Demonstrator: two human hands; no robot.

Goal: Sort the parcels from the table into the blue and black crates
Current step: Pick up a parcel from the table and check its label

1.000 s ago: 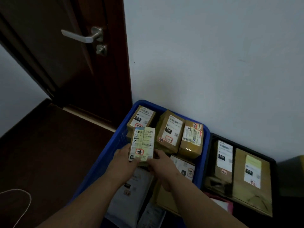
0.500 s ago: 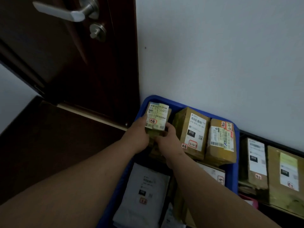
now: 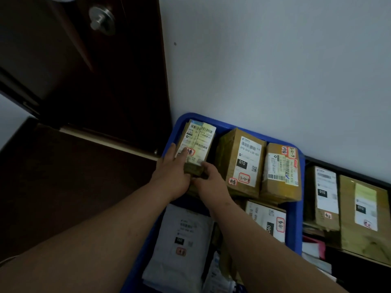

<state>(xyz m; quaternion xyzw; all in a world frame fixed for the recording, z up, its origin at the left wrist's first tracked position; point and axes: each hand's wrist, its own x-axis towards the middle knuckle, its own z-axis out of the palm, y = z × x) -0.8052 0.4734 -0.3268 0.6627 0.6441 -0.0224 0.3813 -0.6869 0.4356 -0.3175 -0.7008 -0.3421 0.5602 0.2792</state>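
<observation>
A small brown parcel [image 3: 197,142] with a white and yellow label rests in the far left corner of the blue crate [image 3: 299,199]. My left hand [image 3: 172,172] lies on its left side and near end. My right hand [image 3: 210,180] grips its near end from the right. Beside it in the crate stand two taped cardboard boxes [image 3: 241,163] [image 3: 281,172], with a flat labelled box [image 3: 266,220] and a white mailer bag [image 3: 184,235] nearer me. The black crate [image 3: 347,171] to the right holds two tall brown parcels [image 3: 324,195] [image 3: 364,216].
A white wall [image 3: 275,70] rises right behind both crates. A dark wooden door [image 3: 84,70] with a metal lock stands to the left, above dark floor [image 3: 53,187]. The crates sit side by side, touching.
Both hands carried the small parcel forward and down into the blue crate's far left corner, onto another box there. My head moved closer and lower.
</observation>
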